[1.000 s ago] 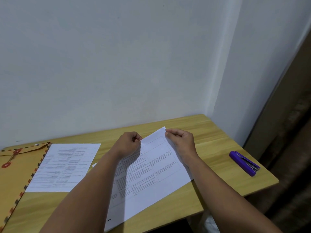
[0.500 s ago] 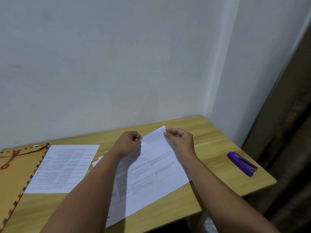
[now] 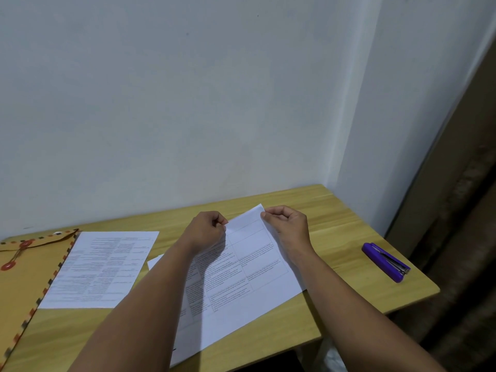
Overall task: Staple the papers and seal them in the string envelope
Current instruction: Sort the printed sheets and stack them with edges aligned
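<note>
**Paper handling: light, floppy, slides easily**

Both hands pinch the far edge of the white printed paper sheets (image 3: 241, 277) lying skewed on the light wooden table (image 3: 335, 224). Left hand (image 3: 205, 230) is curled, thumb and fingers nipping the top-left part of that edge; right hand (image 3: 288, 224) nips the top-right corner. Near end of the sheets overhangs the table's front edge. A second corner peeks out on the left under the top sheet, so the stack looks misaligned.

Handling, my read: thin office paper, near weightless, no stiffness; it sags if lifted by one corner and the sheets slip over each other. Best to hold both far corners, square the edges, then keep one corner pinched flat for stapling. Creases easily, so light pressure.

Another white printed sheet (image 3: 102, 267) lies flat to the left, partly over the brown string-tie envelope with red discs (image 3: 24, 277), which sits at the table's left edge. The purple stapler (image 3: 385, 261) lies well apart on the right, untouched.
</note>
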Available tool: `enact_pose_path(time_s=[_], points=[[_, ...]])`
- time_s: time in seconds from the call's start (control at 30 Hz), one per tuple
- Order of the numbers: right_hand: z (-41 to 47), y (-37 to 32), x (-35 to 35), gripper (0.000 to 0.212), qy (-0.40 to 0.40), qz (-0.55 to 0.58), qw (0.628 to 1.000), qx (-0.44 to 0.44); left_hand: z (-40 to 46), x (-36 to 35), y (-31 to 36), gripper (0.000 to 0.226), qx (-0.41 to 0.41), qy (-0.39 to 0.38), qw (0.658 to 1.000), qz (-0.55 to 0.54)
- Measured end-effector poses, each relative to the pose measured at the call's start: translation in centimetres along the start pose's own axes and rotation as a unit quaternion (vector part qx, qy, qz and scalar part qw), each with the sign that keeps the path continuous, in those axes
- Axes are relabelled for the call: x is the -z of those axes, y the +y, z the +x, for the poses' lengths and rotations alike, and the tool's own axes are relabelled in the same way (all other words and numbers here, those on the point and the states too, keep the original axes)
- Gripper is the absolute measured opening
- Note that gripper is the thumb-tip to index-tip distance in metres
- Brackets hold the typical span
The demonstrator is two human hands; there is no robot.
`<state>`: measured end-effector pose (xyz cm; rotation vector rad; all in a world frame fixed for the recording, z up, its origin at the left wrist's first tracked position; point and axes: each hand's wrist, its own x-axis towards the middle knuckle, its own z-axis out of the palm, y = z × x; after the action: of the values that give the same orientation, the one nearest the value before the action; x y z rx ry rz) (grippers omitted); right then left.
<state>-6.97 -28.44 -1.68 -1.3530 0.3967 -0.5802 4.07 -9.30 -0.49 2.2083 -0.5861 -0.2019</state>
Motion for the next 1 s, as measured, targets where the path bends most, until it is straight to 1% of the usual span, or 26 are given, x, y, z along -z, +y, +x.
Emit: enact_pose_path(time_s=[0.17,0.3,0.47,0.63,0.77,1.0], points=[[0.08,0.06,0.12,0.012,-0.007,-0.004,1.000,-0.002,-0.01,-0.12,-0.14,0.017,-0.003,0.003,1.000,0.003],[0.07,0.05,0.15,0.008,-0.006,-0.006,1.000,0.003,-0.04,-0.27,-0.24,0.017,-0.002,0.003,1.000,0.004],[-0.07,0.02,0.13,0.013,-0.002,0.003,1.000,0.003,-0.13,-0.28,-0.27,0.018,0.000,0.007,1.000,0.009],[-0.24,-0.03,-0.01,0.012,0.000,0.008,1.000,0.001,-0.24,-0.31,-0.04,0.019,0.004,0.006,1.000,0.005],[-0.29,-0.13,-0.08,0.014,-0.005,0.005,1.000,0.004,-0.24,-0.29,0.00,0.019,0.005,0.007,1.000,0.005],[-0.33,-0.23,0.13,0.014,-0.013,0.006,1.000,0.005,-0.46,-0.33,-0.04,0.009,0.003,0.007,1.000,-0.005]])
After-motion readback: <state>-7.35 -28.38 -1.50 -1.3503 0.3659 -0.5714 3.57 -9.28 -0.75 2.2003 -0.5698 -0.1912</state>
